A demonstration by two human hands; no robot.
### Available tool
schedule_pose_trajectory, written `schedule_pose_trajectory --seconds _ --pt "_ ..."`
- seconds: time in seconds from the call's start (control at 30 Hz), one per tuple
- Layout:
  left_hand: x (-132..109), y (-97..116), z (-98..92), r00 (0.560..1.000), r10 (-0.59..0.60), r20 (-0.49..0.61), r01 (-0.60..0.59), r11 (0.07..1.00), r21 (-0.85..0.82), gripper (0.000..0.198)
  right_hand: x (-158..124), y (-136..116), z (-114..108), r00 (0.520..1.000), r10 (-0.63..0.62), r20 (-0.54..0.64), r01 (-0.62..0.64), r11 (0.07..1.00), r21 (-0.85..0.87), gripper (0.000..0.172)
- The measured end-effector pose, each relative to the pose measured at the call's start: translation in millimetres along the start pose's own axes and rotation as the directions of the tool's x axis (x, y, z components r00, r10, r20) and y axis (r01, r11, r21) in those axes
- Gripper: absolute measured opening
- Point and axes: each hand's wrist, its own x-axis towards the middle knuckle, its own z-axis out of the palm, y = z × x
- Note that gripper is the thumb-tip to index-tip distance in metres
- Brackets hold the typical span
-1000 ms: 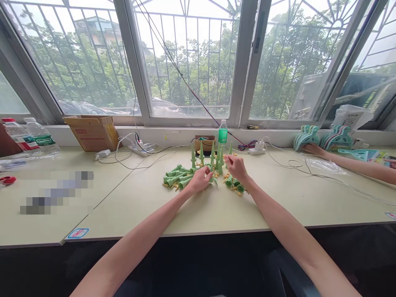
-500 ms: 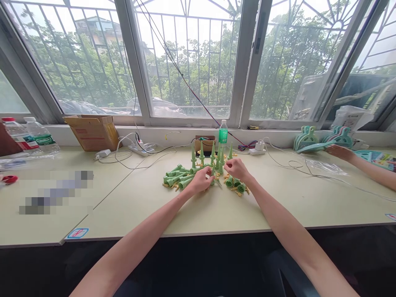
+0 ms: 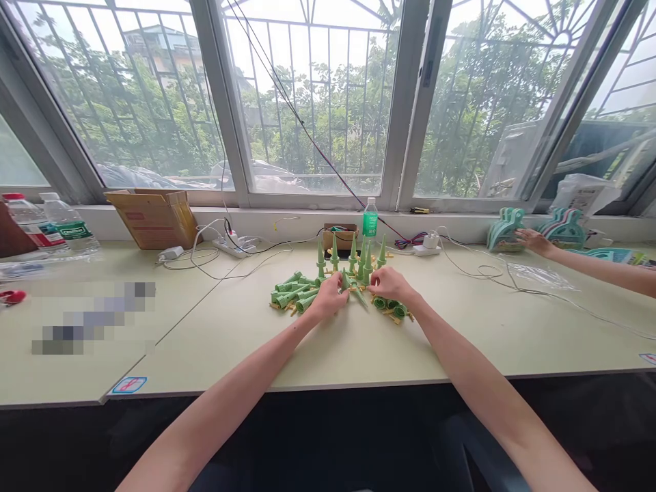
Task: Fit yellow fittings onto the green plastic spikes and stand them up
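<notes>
My left hand is closed around a green plant watering spike, whose pointed end rises beside the fingertips. My right hand pinches just to the right of it; a bit of yellow shows at its fingertips, too small to make out. Behind both hands, several green spikes with yellow valves stand upright. A heap of green hollow spike parts lies left of my left hand. Under my right hand are more green parts, open ends showing, mixed with yellow valve pieces. Another spike lies between my hands.
At the back stand a small cardboard box, a green-labelled bottle and power strips with loose cables. A larger carton and water bottles are left. On the right, another person's hand touches stacked teal hangers.
My right hand has come slightly down and left, closer to the spike in my left hand. The other person's hand has moved left, and the loose hanger now rests against the stack.
</notes>
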Motion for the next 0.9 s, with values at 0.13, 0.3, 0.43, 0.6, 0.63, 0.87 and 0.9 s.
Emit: schedule_pose_trajectory --seconds 0.13,0.3,0.43,0.6,0.63,0.87,0.9 --pt "0.6 -1.5 -0.2 1.0 -0.016 -0.005 0.016 1.0 0.021 0.016 0.6 0.6 2.3 0.999 0.033 0.016 -0.033 0.999 -0.031 0.019" --pt "-1.1 3.2 -1.0 0.999 -0.032 -0.035 0.032 0.999 0.005 0.034 1.2 0.7 3.6 0.998 0.052 0.042 -0.05 0.997 -0.057 0.018" --pt "-3.0 11.5 -2.1 0.994 -0.031 -0.103 0.029 0.999 -0.018 0.04 1.4 -0.7 2.6 0.996 0.065 0.064 -0.061 0.996 -0.058 0.019" --pt "-4.2 19.6 -4.2 0.974 -0.024 -0.227 0.004 0.996 -0.09 0.032 0.8 -2.8 1.0 0.993 0.083 0.088 -0.08 0.996 -0.035 0.015" --pt "-4.3 20.3 -4.5 0.968 -0.023 -0.249 -0.004 0.994 -0.106 0.03 0.8 -3.0 1.0 0.992 0.085 0.091 -0.082 0.996 -0.029 0.014" --pt "-4.7 22.9 -5.0 0.94 -0.005 -0.341 -0.064 0.979 -0.191 0.016 1.2 -1.9 3.3 0.998 0.038 0.048 -0.039 0.999 0.028 0.012" --pt "-4.9 23.6 -5.2 0.937 -0.001 -0.35 -0.074 0.977 -0.2 0.016 1.1 -2.2 3.3 1.0 0.013 0.024 -0.014 0.999 0.047 0.013"
